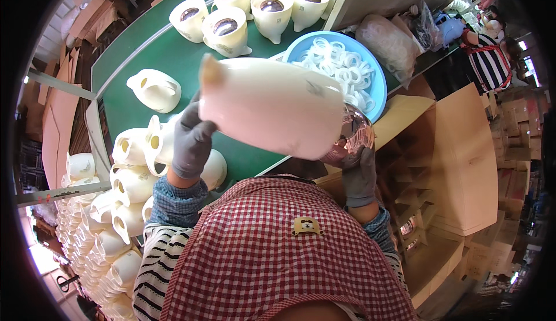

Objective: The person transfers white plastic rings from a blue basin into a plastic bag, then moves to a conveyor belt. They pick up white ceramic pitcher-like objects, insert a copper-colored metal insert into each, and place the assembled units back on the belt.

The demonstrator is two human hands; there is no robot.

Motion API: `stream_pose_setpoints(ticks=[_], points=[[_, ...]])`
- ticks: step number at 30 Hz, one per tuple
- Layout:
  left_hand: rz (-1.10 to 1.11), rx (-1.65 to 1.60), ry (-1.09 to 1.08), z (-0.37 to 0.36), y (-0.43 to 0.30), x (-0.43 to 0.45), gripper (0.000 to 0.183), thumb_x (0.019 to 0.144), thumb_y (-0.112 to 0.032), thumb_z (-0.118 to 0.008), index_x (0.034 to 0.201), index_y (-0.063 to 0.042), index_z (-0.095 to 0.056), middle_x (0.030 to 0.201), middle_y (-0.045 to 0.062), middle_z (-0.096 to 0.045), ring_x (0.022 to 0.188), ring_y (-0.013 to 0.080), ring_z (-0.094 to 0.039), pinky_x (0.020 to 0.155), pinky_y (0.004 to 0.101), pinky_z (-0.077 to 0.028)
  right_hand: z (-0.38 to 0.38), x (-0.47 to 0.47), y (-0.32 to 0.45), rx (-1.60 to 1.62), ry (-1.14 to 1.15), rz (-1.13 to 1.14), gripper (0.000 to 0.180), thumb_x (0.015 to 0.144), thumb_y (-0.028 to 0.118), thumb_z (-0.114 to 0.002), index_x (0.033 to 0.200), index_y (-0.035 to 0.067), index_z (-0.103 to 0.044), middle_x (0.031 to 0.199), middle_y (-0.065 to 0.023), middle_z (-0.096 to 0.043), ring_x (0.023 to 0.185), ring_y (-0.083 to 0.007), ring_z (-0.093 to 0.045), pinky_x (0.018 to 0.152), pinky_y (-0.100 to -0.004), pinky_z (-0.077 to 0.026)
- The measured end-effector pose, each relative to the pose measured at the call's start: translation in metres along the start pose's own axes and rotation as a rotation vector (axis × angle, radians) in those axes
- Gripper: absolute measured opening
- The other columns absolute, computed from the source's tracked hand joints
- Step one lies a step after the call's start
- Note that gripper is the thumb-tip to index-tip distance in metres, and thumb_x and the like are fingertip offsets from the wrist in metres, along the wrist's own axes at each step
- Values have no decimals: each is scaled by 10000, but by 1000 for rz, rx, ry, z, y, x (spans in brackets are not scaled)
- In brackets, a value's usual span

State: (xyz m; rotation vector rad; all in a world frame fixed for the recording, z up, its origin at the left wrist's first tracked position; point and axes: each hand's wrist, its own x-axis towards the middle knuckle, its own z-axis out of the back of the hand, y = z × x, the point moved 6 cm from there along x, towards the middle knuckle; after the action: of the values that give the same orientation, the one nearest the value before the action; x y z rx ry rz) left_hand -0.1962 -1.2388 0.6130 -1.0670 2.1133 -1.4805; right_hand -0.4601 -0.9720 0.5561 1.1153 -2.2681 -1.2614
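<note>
My left hand (pixel 191 140), in a grey glove, grips the narrow end of a cream-white jug body (pixel 269 103) held tilted above the table. The body is blurred and bears a faint printed motif. At its wide end, my gloved right hand (pixel 359 177) holds a round, copper-coloured mirrored glass liner (pixel 358 130). The liner meets the opening; how far it reaches inside is hidden. Behind the jug body stands a light-blue basin (pixel 378 75) of translucent plastic rings (pixel 343 62). One white jug shell (pixel 155 90) lies on its side on the green table (pixel 243 160).
Several upended jugs (pixel 226 30) with mirrored liners stand at the back. White jug shells (pixel 130 186) are heaped at left, beside a metal frame (pixel 65 195). An open cardboard box (pixel 464 160) with dividers is at right. Farther off is a person in stripes (pixel 488 60).
</note>
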Motion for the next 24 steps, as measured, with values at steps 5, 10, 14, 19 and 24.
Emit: stream_pose_setpoints(ticks=[5,10,14,19,24], points=[[-294,341,371,-72,-18,0,464,760,-193,-911,1163,-57,-726,1596,286,-325,1434,399,-427,1158,478,-359,-35,-12,17,-1383,197,515,672,942,158,-696,1518,39,-371,1433,-138,-554,1230,-279,-601,980,-375,-521],[-502,562,565,-111,-35,4,479,719,-303,-912,1121,-107,-740,1463,343,-443,1324,521,-480,1106,532,-390,-14,-20,-4,-153,72,21,675,945,183,-692,1522,42,-370,1441,-139,-547,1239,-284,-594,989,-381,-517],[-638,590,720,-138,-39,-2,496,680,-247,-912,1132,-151,-731,1446,298,-471,1285,512,-500,1067,550,-411,-7,-29,-2,-7,33,-45,678,948,202,-689,1525,44,-370,1447,-139,-542,1246,-287,-589,995,-386,-514],[-639,549,768,-146,-39,-3,500,638,-215,-921,1091,-147,-721,1446,267,-479,1270,492,-508,1037,564,-423,-2,-37,3,22,24,-59,683,951,227,-685,1528,46,-369,1456,-139,-536,1255,-292,-582,1004,-392,-510],[-677,567,835,-153,-46,-2,437,607,-218,-908,1001,-134,-741,1439,265,-483,1279,484,-503,1043,562,-421,-3,-44,6,22,6,-66,688,954,252,-682,1532,49,-369,1464,-139,-530,1263,-296,-576,1012,-399,-505]])
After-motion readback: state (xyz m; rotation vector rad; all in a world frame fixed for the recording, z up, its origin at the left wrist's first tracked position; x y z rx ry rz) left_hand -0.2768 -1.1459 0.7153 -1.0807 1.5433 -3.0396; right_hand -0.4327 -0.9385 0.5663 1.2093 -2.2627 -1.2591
